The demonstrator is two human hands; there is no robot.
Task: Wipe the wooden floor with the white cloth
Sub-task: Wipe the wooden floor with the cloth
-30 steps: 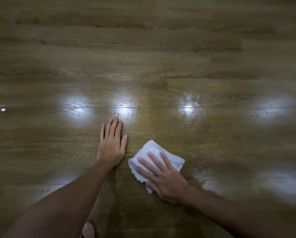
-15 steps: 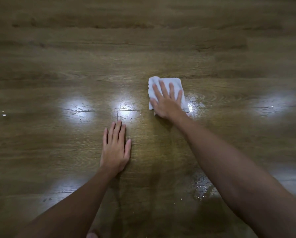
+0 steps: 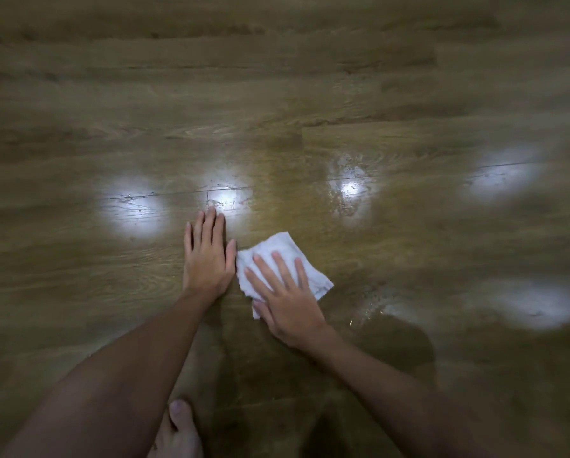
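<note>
I see both forearms bare right up to the frame edge, no sleeves on either. Left hand [image 3: 207,259] and right hand [image 3: 285,300]: no rings, watch or gloves that I see. A bare foot [image 3: 178,431] shows low down, toenail visible.

Dim, glare patches [image 3: 133,209], blurred edges
</note>
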